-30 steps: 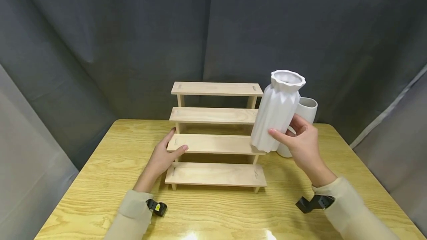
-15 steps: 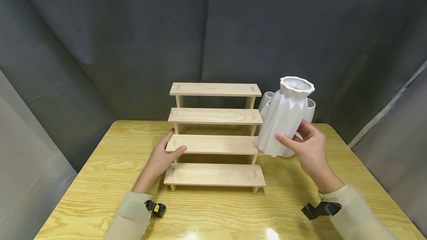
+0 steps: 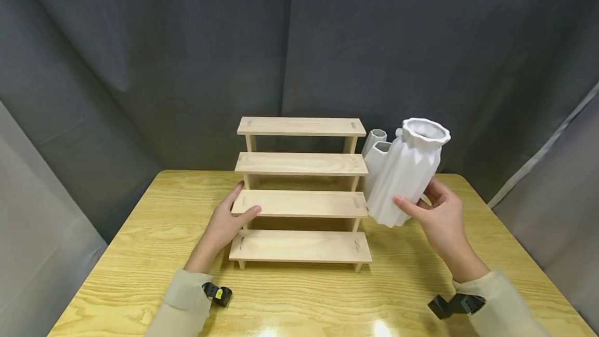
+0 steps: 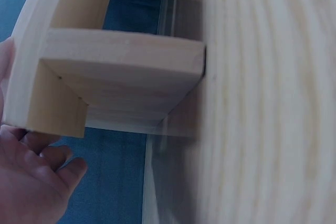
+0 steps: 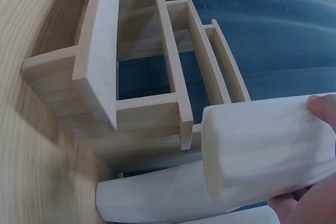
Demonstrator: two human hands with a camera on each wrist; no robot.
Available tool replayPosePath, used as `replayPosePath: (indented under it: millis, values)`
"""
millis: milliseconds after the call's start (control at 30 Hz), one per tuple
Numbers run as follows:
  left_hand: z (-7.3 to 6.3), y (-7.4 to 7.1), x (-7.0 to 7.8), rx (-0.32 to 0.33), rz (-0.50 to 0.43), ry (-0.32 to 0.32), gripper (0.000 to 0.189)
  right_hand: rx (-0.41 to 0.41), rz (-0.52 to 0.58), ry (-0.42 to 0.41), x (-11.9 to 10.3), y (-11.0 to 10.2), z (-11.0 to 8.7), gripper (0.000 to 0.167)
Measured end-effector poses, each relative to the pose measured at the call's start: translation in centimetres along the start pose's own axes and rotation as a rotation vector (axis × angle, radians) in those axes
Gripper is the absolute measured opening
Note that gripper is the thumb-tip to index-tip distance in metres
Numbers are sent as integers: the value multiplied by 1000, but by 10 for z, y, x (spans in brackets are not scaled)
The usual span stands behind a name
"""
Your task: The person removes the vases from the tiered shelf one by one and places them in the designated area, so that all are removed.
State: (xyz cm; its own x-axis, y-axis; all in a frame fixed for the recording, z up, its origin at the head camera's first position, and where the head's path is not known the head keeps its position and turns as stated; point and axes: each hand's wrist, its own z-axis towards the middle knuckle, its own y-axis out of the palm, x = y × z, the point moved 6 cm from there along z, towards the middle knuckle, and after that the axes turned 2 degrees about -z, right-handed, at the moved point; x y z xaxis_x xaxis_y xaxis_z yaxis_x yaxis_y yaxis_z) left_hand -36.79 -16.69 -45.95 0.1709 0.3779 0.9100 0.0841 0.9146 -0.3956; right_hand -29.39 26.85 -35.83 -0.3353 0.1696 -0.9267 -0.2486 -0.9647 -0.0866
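Observation:
A four-step wooden display stand (image 3: pixel 299 203) stands on the table. My left hand (image 3: pixel 222 228) grips the left end of its second step from the bottom, thumb over the top of the board; in the left wrist view its curled fingers (image 4: pixel 55 156) show below the wood. My right hand (image 3: pixel 442 217) holds a white fluted vase (image 3: pixel 404 181) with a scalloped rim by its lower right side. The vase leans to the right, its base raised above the table, just right of the stand. In the right wrist view the vase's base (image 5: pixel 215 156) overlaps the stand's end.
Behind the held vase, a white vase (image 3: pixel 375 163) and a narrower one (image 3: pixel 374 138) stand close to the stand's right side. The pale wood-grain table (image 3: pixel 117 274) reaches back to a dark grey curtain (image 3: pixel 210 66).
My right hand has moved the fluted vase rightward and lower, away from the stand's steps, uncovering the vases behind. My left hand stays on the stand.

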Motion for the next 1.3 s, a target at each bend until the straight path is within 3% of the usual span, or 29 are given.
replayPosePath:
  millis: [100,333,933,1300]
  values:
    - [0,0,0,-2,0,-4,98,-1,-8,5,4,-3,-2,68]
    - [-1,0,1,0,2,-17,98,-2,-145,30,12,-7,-6,72]
    - [-2,1,0,-1,-3,-10,97,-3,-218,54,32,-8,-11,72]
    - [-2,0,3,-12,-4,-9,96,-51,-261,41,51,-3,-11,76]
